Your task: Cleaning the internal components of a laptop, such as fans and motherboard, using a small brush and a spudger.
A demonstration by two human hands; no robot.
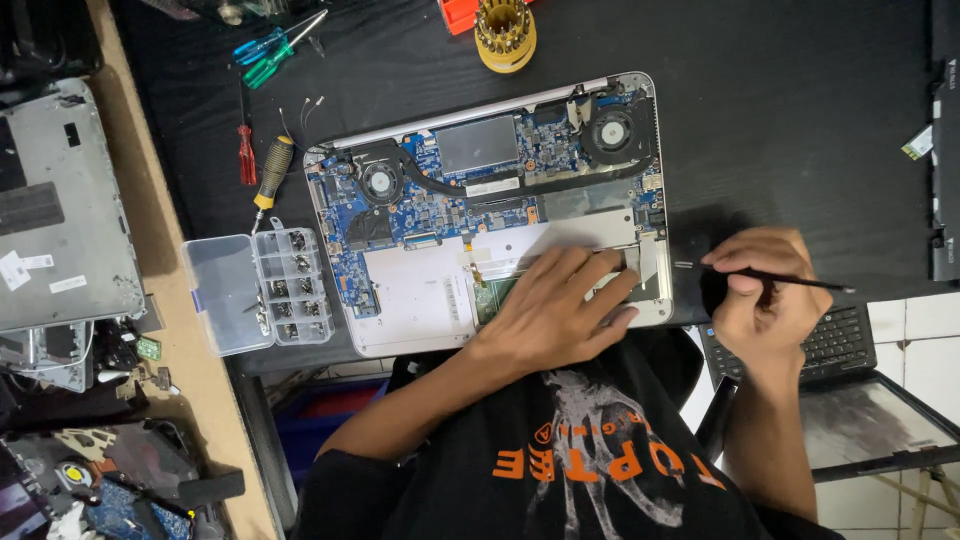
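An opened laptop [420, 290] lies bottom-up on the black table, showing its blue circuit board [440, 205], two fans and a bare silver area. My left hand [560, 312] rests flat on the laptop's near right corner, fingers spread towards the right edge. My right hand [765, 300] hovers just off that right edge and grips a thin black screwdriver [800, 280]. The screwdriver's metal tip points left at the laptop's side.
A clear compartment box of screws [260, 290] sits open left of the laptop. Several screwdrivers [265, 170] lie at the back left, and a yellow bit holder [505, 35] stands behind. A grey laptop cover [60, 210] lies far left, another laptop [850, 350] lower right.
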